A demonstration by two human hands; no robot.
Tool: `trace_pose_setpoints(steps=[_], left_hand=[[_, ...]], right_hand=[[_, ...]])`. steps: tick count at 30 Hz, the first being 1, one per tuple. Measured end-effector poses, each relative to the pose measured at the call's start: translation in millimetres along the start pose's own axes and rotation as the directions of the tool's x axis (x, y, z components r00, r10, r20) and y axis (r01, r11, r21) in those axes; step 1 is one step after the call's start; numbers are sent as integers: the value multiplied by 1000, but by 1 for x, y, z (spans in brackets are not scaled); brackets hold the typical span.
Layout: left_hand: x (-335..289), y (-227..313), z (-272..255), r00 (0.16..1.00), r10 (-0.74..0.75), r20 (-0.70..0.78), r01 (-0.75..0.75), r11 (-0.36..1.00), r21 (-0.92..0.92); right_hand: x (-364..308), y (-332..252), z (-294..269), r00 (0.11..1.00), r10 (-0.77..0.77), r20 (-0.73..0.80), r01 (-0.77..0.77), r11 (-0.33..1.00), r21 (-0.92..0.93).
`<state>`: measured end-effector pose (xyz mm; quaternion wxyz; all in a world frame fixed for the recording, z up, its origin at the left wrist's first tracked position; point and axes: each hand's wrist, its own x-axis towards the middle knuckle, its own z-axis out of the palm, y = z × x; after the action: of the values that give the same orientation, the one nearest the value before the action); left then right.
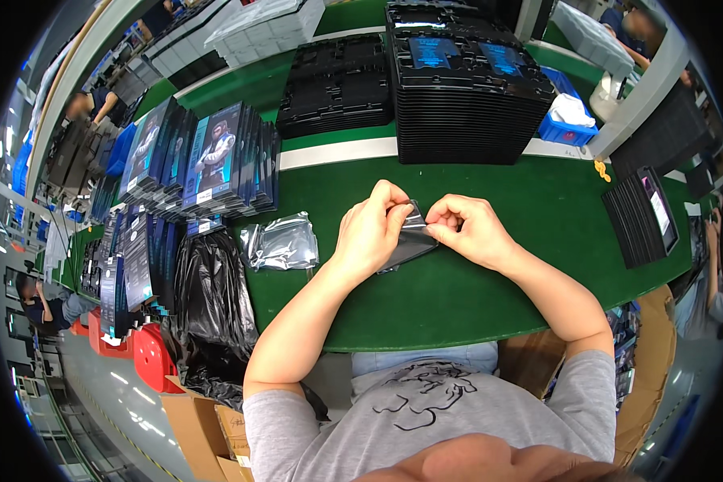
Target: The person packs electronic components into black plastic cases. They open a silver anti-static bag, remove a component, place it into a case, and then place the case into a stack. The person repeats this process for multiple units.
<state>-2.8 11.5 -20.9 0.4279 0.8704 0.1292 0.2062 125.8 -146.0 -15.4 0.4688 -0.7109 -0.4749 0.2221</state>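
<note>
Over the middle of the green-topped table, my left hand and my right hand meet at a dark, flat, glossy item. Thumb and fingers of each hand pinch its upper edge, left and right of each other. It looks like a thin sheet or pouch, with a shiny strip near the top; its exact kind is unclear. The lower part hangs or lies just above the tabletop. To the left of my left forearm lies a pile of clear plastic bags.
Boxes with printed figures stand stacked at left, above a black plastic bag. Black plastic trays are piled at the back. A blue bin and slim dark boxes are on the right. Red stools stand lower left.
</note>
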Motion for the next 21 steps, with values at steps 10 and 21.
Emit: trace_pose_setpoints(steps=[10, 21], left_hand=[[-3, 7, 2, 999, 37, 7, -37, 992, 121], [1, 14, -8, 998, 22, 60, -34, 978, 206]], right_hand=[[1, 2, -2, 970, 142, 195, -141, 990, -19], [6, 20, -11, 983, 114, 145, -155, 937, 313]])
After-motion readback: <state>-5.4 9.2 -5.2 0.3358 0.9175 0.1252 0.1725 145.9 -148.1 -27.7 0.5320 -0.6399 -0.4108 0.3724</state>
